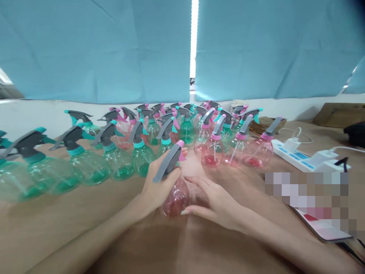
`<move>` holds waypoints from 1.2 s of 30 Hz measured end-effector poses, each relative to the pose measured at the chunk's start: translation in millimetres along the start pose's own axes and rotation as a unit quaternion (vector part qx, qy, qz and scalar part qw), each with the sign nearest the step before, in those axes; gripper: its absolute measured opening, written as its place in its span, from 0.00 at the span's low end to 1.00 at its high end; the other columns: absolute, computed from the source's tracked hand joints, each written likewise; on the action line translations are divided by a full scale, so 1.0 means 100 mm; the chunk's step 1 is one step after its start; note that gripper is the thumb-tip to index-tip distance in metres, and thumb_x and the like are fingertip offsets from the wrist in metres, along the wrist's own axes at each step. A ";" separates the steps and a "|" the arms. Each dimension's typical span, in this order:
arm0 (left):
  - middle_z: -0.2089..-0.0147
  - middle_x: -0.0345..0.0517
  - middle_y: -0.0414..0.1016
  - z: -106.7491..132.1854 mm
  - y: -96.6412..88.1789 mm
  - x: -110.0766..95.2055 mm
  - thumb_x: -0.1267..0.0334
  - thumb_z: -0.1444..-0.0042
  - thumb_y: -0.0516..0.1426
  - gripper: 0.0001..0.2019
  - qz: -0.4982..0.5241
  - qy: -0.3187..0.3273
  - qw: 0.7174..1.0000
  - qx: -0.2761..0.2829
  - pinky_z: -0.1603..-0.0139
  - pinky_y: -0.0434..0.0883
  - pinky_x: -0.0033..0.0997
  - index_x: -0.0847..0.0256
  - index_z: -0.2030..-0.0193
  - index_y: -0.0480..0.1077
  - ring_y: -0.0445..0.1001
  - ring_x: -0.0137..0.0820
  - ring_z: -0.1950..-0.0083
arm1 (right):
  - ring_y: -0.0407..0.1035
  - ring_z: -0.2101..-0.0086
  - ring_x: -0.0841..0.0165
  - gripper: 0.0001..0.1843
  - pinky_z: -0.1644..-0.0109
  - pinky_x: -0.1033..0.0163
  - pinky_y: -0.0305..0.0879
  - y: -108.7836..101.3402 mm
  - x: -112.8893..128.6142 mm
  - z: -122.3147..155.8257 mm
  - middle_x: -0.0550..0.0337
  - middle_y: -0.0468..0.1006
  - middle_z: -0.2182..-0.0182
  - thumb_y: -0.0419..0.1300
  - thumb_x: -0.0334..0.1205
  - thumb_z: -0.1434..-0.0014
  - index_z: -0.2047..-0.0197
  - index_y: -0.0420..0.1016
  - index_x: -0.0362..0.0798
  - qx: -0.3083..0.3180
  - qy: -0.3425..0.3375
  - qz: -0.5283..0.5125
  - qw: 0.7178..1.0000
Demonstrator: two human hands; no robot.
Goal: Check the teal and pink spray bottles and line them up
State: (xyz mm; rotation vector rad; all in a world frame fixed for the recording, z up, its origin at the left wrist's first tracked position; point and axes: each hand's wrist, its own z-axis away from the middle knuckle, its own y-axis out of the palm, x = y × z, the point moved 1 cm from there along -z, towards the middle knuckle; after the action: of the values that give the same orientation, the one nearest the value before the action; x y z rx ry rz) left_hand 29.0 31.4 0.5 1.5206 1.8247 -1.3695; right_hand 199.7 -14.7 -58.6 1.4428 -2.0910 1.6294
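Note:
A pink spray bottle [175,199] with a grey trigger head stands on the wooden table [85,213] in front of me. My left hand [158,182] is wrapped round its neck and trigger head. Fingers stretched out, my right hand [212,199] rests against the bottle's right side and base. Behind it stand several green spray bottles [116,161] on the left and several pink spray bottles [213,150] on the right, all with grey trigger heads.
A white power strip [296,158] with plugged-in chargers and cables lies at the right. A flat card or booklet [322,228] lies near the right edge. Blue curtains [99,49] hang behind the table. A brown box [339,114] sits at the far right.

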 end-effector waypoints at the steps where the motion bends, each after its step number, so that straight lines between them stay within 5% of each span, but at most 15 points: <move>1: 0.74 0.33 0.61 -0.01 0.03 -0.01 0.71 0.49 0.51 0.05 0.003 0.006 1.000 -0.001 0.73 0.60 0.26 0.58 0.67 0.66 0.57 0.25 0.74 | 0.67 0.48 0.57 0.34 0.46 0.50 0.65 -0.02 0.05 -0.01 0.50 0.71 0.45 0.61 0.56 0.44 0.39 0.59 0.50 -0.006 0.004 -0.009 1.000; 7: 0.73 0.34 0.62 -0.04 0.24 -0.05 0.69 0.44 0.53 0.03 0.023 0.008 1.000 0.012 0.67 0.65 0.27 0.59 0.65 0.67 0.62 0.25 0.71 | 0.65 0.46 0.56 0.36 0.46 0.51 0.65 -0.09 0.19 -0.06 0.51 0.70 0.45 0.64 0.55 0.46 0.40 0.57 0.51 -0.052 0.004 -0.001 0.999; 13: 0.54 0.46 0.74 -0.14 0.36 -0.12 0.58 0.40 0.54 0.16 0.032 0.024 0.997 0.061 0.49 0.68 0.39 0.58 0.46 0.65 0.72 0.34 0.53 | 0.69 0.53 0.55 0.28 0.53 0.50 0.69 -0.13 0.19 -0.10 0.50 0.74 0.54 0.64 0.53 0.46 0.49 0.62 0.48 -0.080 0.038 0.047 0.995; 18: 0.35 0.52 0.60 -0.08 0.29 -0.03 0.59 0.45 0.59 0.31 0.006 0.051 0.995 0.087 0.40 0.64 0.44 0.55 0.36 0.53 0.64 0.40 0.39 | 0.70 0.56 0.57 0.19 0.57 0.52 0.68 -0.23 0.15 -0.15 0.52 0.73 0.57 0.62 0.46 0.46 0.54 0.64 0.49 -0.073 0.037 0.097 0.992; 26: 0.40 0.49 0.63 0.41 0.06 0.54 0.61 0.38 0.52 0.18 -0.139 -0.004 0.988 0.073 0.38 0.64 0.44 0.56 0.42 0.58 0.65 0.37 0.40 | 0.66 0.55 0.53 0.15 0.56 0.50 0.67 -0.40 -0.21 -0.49 0.47 0.71 0.58 0.63 0.43 0.47 0.59 0.65 0.46 -0.063 0.091 0.232 0.966; 36: 0.45 0.48 0.68 0.44 0.04 0.57 0.67 0.39 0.50 0.13 -0.184 0.018 0.975 0.119 0.43 0.68 0.44 0.54 0.48 0.60 0.69 0.38 0.44 | 0.67 0.58 0.52 0.17 0.64 0.52 0.66 -0.37 -0.35 -0.88 0.49 0.74 0.63 0.64 0.42 0.48 0.59 0.64 0.47 -0.070 0.139 0.274 0.949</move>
State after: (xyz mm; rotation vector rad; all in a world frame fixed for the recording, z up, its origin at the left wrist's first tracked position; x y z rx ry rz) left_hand 1.6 22.8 -66.0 1.3669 2.1067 -1.7965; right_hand 207.5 78.1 -18.3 0.5653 -2.5007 1.6722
